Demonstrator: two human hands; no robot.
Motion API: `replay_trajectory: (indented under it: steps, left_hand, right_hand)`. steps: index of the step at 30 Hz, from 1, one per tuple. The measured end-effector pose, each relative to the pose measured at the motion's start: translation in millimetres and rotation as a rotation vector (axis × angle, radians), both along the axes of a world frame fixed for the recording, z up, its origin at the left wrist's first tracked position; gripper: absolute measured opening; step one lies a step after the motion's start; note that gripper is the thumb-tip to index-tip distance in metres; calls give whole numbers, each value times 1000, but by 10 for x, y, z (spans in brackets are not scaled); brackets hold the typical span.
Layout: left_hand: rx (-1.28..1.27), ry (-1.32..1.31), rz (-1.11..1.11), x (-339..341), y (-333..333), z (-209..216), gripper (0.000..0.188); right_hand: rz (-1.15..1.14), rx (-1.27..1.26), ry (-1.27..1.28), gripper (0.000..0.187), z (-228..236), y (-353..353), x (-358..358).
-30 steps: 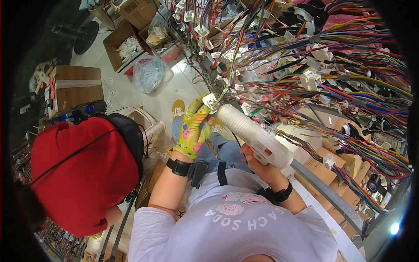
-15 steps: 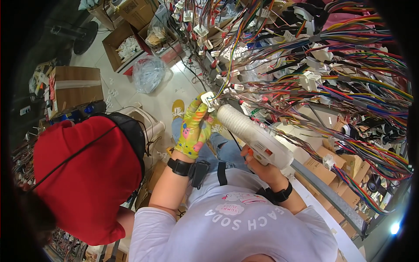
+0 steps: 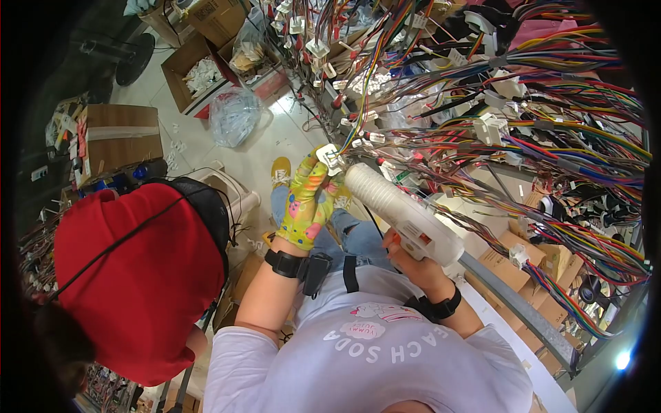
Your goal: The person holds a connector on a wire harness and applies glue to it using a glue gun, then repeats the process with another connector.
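My left hand (image 3: 303, 206), in a yellow glove with coloured spots, pinches a white plastic connector (image 3: 330, 157) with wires running up from it. Just right of the connector is the end of a translucent ribbed plastic cylinder (image 3: 396, 206), which slants down to the right and bears a label. My bare right hand (image 3: 416, 265) has its fingers curled at the lower part of this cylinder. Something orange shows at its fingertips. The cylinder hides part of that hand's grip.
Bundles of coloured wires (image 3: 564, 131) with white connectors fill the upper right. A metal rail (image 3: 516, 310) runs at the lower right beside cardboard boxes. On my left is a person in red (image 3: 138, 275) near a white stool (image 3: 241, 199). Boxes and a clear plastic bag (image 3: 234, 117) lie on the floor.
The near-left end of the cylinder has shifted very slightly right. My hands stay almost still. The person in red has moved a little.
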State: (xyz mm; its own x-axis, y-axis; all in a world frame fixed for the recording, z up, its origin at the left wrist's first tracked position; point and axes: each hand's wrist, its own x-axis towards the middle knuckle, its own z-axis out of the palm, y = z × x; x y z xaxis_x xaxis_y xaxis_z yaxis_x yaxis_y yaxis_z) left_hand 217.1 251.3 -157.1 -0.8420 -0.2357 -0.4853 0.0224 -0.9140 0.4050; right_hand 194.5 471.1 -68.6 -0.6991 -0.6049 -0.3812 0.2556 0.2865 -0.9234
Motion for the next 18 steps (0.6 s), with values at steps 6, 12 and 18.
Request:
replay_trajectory:
  steps: [6, 12, 18]
  left_hand:
    - [37, -25, 43, -5, 14, -12, 27]
    - [105, -15, 71, 5, 26, -85, 27]
    - [75, -16, 39, 6, 3, -54, 26]
  right_hand:
    - [-130, -33, -100, 16, 89, -89, 18]
    - [24, 39, 34, 29, -13, 0, 10]
    - [-94, 33, -84, 19, 46, -35, -1]
